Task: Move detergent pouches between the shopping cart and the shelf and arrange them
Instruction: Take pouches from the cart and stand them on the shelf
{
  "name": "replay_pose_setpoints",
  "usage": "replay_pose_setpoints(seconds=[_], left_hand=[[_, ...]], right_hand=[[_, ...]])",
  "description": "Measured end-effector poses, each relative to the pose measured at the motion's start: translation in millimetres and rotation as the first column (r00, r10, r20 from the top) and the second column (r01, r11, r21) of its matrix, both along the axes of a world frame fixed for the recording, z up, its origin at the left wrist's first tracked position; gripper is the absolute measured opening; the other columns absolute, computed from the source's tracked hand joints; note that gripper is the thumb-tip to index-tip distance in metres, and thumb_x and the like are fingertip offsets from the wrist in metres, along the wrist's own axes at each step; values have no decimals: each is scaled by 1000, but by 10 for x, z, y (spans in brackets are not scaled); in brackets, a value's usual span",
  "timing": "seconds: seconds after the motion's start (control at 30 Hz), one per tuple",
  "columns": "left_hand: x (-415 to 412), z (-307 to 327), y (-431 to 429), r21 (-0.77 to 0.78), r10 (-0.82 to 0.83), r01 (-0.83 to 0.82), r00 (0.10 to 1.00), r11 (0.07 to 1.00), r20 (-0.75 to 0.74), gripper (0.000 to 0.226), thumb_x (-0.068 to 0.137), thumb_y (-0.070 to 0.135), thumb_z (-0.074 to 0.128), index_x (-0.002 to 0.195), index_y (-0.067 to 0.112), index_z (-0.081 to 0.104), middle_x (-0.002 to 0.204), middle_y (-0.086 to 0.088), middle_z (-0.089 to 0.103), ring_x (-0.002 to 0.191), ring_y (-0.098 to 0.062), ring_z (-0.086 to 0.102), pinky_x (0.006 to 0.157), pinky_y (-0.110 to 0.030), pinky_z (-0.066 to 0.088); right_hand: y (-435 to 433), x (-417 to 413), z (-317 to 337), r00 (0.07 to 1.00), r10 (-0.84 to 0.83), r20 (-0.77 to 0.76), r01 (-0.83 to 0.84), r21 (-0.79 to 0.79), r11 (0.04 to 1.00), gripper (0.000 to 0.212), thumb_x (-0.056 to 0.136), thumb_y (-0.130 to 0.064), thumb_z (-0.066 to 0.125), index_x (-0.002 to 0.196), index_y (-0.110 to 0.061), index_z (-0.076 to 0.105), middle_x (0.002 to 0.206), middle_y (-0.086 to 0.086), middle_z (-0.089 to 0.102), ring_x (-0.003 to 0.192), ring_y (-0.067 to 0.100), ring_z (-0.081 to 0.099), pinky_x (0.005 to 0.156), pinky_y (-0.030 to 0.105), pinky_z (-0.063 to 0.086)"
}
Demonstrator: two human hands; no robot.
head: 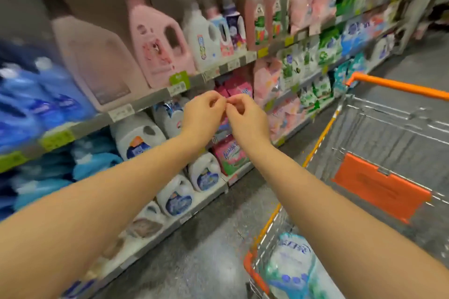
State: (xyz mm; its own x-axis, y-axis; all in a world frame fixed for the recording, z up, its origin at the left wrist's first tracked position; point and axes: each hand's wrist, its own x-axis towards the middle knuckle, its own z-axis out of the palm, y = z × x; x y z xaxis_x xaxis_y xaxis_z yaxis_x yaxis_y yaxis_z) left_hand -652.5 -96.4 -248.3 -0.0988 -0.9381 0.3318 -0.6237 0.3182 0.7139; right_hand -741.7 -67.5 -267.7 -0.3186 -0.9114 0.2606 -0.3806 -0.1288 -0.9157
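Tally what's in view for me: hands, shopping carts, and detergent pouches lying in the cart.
Hands: 2, left hand and right hand
Shopping cart: 1
Pouch visible in the cart: 1
Total: 4

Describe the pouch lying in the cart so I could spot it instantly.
Start at the orange-trimmed wire shopping cart on the right. Down in its near corner lies the pouch: white with blue and green print, and the only item visible in the basket.

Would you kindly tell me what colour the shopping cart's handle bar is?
Orange. The shopping cart's handle bar shows best in the head view, at the right.
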Motion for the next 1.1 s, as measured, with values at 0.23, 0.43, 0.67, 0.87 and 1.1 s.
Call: replay_pose_setpoints(seconds=[0.23,0.43,0.67,0.87,1.1], left_hand=[[1597,918,-518,-187,163,-140,980,972,116,33,93,25,46,67,12,61,66,-4,63,67,-18,58,69,-34,41],[2886,1605,-765,-377,276,-206,950,903,143,36,93,23,47,57,20,47,64,0,60,66,-17,54,71,-31,39],[3922,2246,-1310,-484,340,-252,935,838,102,33,93,22,45,60,18,51,59,4,53,67,-22,54,67,-33,39],[4511,2783,-2080,-436,380,-311,922,845,79,24,91,21,46,73,16,60,62,4,64,64,-15,61,70,-33,51],[4872,3344,-3210,-282,420,-372,898,884,130,15,95,24,47,104,16,57,88,-6,67,80,-19,64,66,-27,50]], right_hand=[[-718,1480,844,978,194,-76,-204,-175,963,16,91,-22,52,100,-15,63,97,3,69,93,19,61,77,29,42],[-1209,2714,1539,943,314,-106,-332,-310,891,16,91,-23,50,98,-17,64,93,-2,65,91,16,58,80,31,44],[-1804,3737,2235,896,412,-168,-444,-411,797,8,91,-23,51,88,-23,59,91,0,66,91,18,60,82,32,44],[-2778,4238,2814,832,457,-315,-551,-371,747,5,90,-26,53,93,-22,55,92,-1,58,90,17,54,78,30,41],[-4164,4569,3586,758,294,-582,-485,-201,851,30,90,-19,51,118,-9,56,109,7,59,100,26,56,80,28,43]])
